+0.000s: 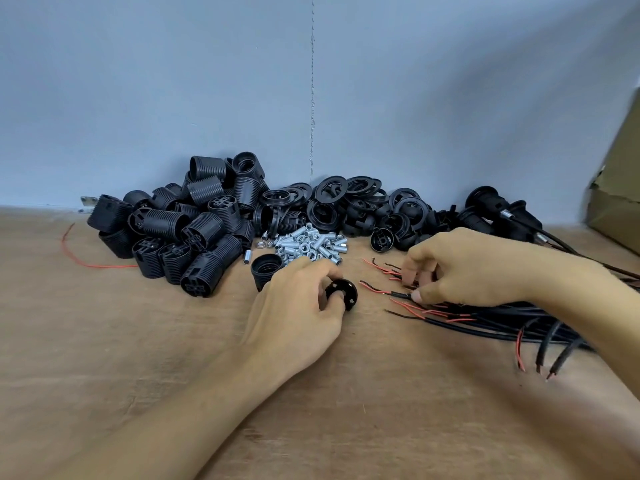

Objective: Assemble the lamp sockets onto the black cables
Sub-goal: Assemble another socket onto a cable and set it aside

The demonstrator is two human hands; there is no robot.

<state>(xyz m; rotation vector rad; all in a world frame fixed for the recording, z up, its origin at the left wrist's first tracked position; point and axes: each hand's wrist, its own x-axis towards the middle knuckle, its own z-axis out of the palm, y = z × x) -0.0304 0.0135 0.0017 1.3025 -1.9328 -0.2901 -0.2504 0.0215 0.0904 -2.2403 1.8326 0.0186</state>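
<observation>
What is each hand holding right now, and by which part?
Left hand grips a round black socket cap by its edge; right hand pinches one black cable just behind its stripped wire ends.

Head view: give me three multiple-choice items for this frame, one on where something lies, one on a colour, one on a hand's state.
1. Where is the heap of silver tubes?
A. At the near edge.
B. Just behind the left hand, in front of the black rings.
C. Far left, by itself.

2. What colours are the thin wires at the ends of the black cables?
A. Blue and yellow.
B. Green and white.
C. Red and black.

3. What is the left hand doing?
A. Its grip is round a black socket cap.
B. Lying flat and open.
C. Holding a silver tube.

Answers: 1 B, the tubes lie between the knuckles and the rings; 2 C, red and black strands fan out by the right hand; 3 A, curled fingers enclose the cap.
</observation>
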